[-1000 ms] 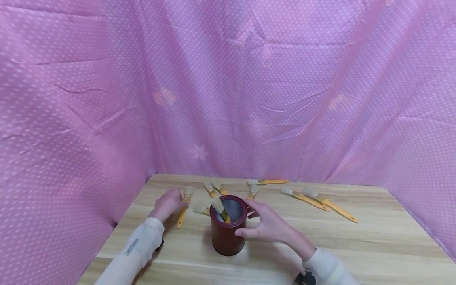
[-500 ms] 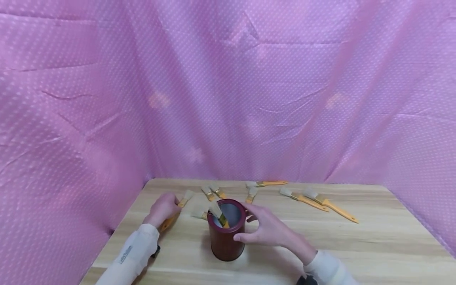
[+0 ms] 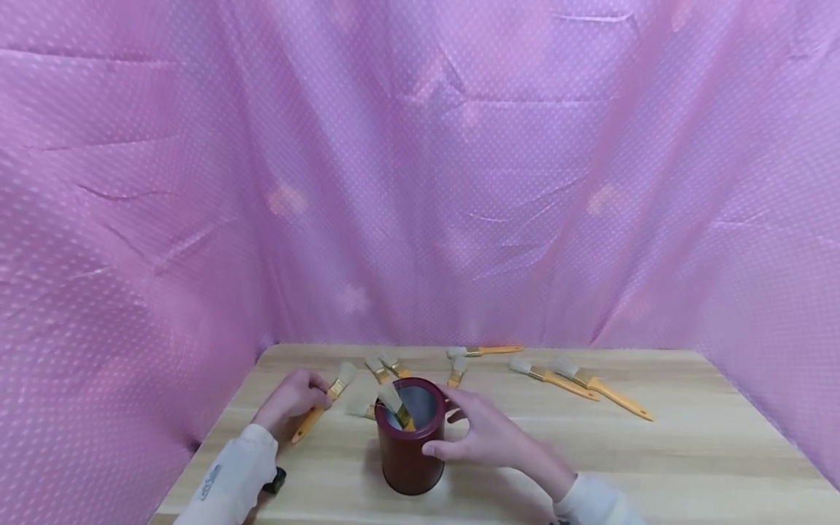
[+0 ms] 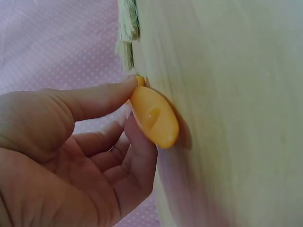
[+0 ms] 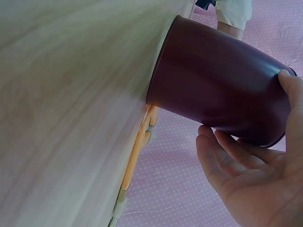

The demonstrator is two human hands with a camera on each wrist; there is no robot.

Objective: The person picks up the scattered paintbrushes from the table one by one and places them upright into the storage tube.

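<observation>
My left hand [image 3: 292,399] pinches a paintbrush [image 3: 308,425] with a yellow-orange handle and pale bristles, left of the can. In the left wrist view, thumb and fingers grip its handle [image 4: 156,118] close over the tabletop, the rounded end facing the camera. A dark red, open-topped can [image 3: 410,467] stands upright in the middle. My right hand [image 3: 479,435] holds it from the right, thumb at the near side and fingers around the far side by the rim. One paintbrush [image 3: 397,408] leans inside the can, bristles up over the rim.
Behind the can lie two paintbrushes [image 3: 378,370] side by side, another brush [image 3: 457,372] and one at the back [image 3: 492,350]. Bristles of a brush [image 3: 359,410] poke out at the can's left. Two more brushes [image 3: 612,395] lie right. A pink dotted curtain [image 3: 420,182] surrounds the wooden table [image 3: 656,467].
My left hand has taken hold of the paintbrush and shifted slightly left and nearer, turning the brush from almost straight to diagonal. The right hand stays at the can. The head view has tilted up slightly.
</observation>
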